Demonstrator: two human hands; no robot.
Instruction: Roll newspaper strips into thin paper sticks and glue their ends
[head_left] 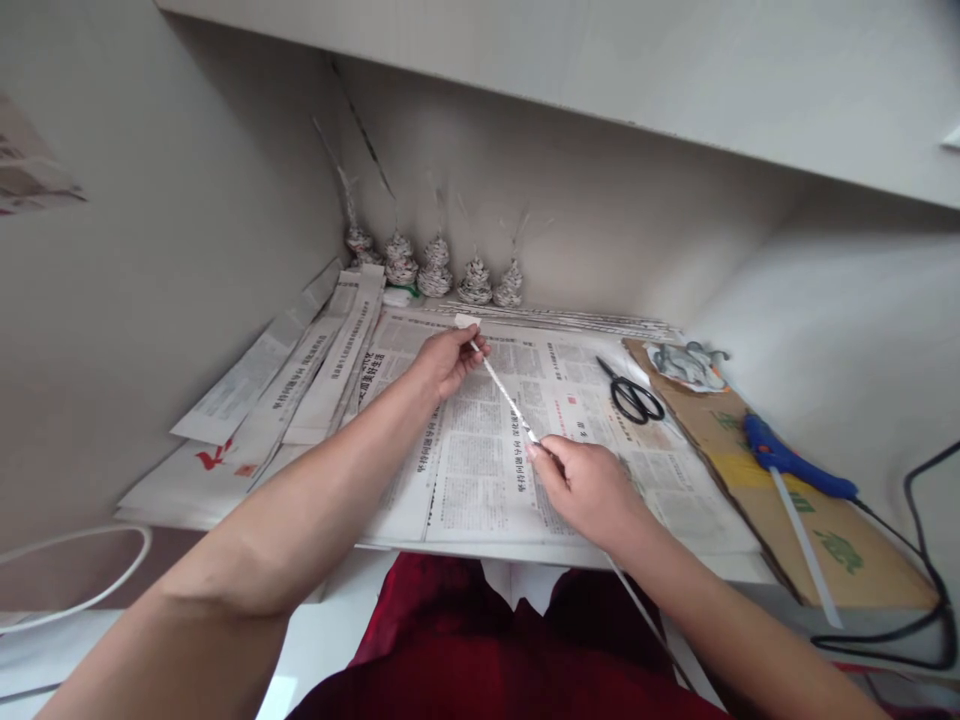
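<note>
A thin rolled newspaper stick (504,392) stretches slantwise between my two hands, above the newspaper sheets. My left hand (452,362) pinches its far end, where a small flat flap of paper (467,321) sticks out beyond the fingers. Closer to me, my right hand (583,482) is closed round the stick with thumb and index finger. A thin pale length (637,605) emerges below my right wrist and runs down past my lap; its link to the stick is hidden by the hand. Black-handled scissors (634,397) lie to the right of my hands.
Newspaper sheets (480,480) cover the table, with cut strips (337,365) at left. Several woven paper gourds (435,268) stand along the back wall beside long paper sticks (570,320). A blue glue gun (795,460) rests on cardboard (840,545) at right, its black cord trailing.
</note>
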